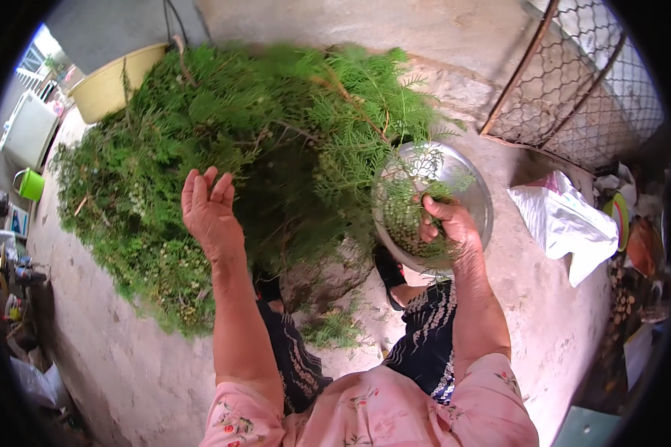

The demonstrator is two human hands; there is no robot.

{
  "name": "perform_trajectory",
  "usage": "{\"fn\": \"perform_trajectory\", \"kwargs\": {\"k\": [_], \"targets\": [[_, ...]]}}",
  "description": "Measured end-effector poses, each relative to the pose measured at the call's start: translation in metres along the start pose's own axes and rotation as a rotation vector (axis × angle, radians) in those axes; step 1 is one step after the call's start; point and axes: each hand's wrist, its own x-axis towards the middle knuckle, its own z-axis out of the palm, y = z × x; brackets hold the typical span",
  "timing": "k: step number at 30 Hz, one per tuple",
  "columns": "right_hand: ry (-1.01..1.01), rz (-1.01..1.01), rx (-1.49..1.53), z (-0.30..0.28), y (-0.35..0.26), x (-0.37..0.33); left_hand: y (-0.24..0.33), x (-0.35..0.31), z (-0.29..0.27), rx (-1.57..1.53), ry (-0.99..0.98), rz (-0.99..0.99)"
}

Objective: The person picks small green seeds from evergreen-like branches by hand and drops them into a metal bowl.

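Note:
My left hand [212, 212] is raised in front of a large heap of green evergreen branches [149, 160], its fingers loosely bent and apart with nothing in them. With my right hand [452, 223] I grip the stem end of a leafy evergreen branch [384, 130], thumb and fingers closed round it. Its feathery sprays reach up and to the left, over the heap. Beneath this hand stands a round metal basin [476, 186]. Small pale green cones [402, 227] lie in the basin's left and lower part, partly hidden by the hand and foliage.
A yellow tub [112, 82] stands behind the heap. Right of the basin lies a white sack [563, 216], below a wire-mesh panel [581, 74]. A stone [328, 279] and loose sprigs [332, 328] are between my feet. At far left are a green bucket [30, 185] and clutter.

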Motion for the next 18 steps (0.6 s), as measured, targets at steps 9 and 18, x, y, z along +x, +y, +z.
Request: {"fn": "perform_trajectory", "kwargs": {"k": [9,18], "targets": [[0.23,-0.15,0.145,-0.036,0.004,-0.022,-0.012,-0.013,0.012,0.236,-0.194,0.007],[0.471,-0.22,0.332,-0.146,0.068,-0.149,-0.034,-0.054,-0.005,0.865,-0.457,0.016]]}}
